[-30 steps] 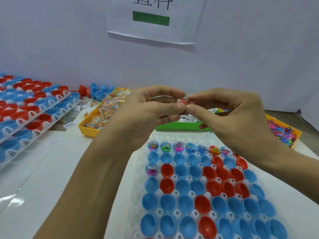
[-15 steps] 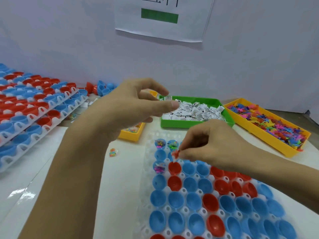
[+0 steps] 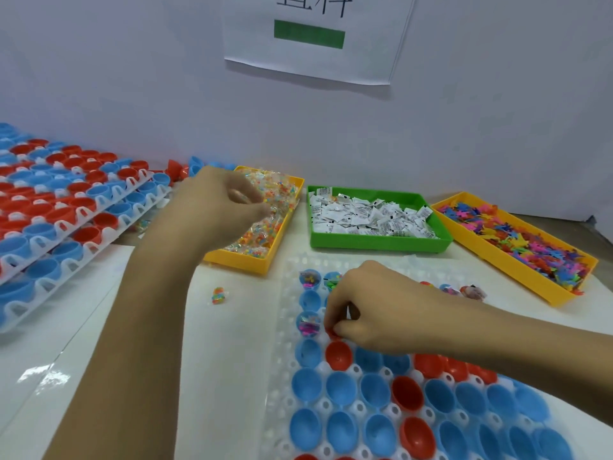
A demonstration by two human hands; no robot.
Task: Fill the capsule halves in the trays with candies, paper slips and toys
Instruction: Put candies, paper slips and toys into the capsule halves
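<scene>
Two hands at work over capsule trays on a white table against a pale wall.

The glossy white table point(image 3: 83, 343) fills the lower frame; a paper sign point(image 3: 315, 38) with a green bar hangs upper centre on the wall. The left hand point(image 3: 215, 207), centre left, reaches over the yellow candy bin point(image 3: 252, 260), fingers loosely curled; whether it holds anything cannot be told. The right hand point(image 3: 365, 313), lower centre, has its fingers curled and pinches a small red piece point(image 3: 331, 333) over the near capsule tray point(image 3: 278, 376), beside a filled blue half point(image 3: 308, 323). Stacked trays point(image 3: 66, 207) lie at left, a green slip bin point(image 3: 374, 242) and yellow toy bin point(image 3: 517, 273) at right. One candy point(image 3: 218, 295) lies loose on the table.
</scene>
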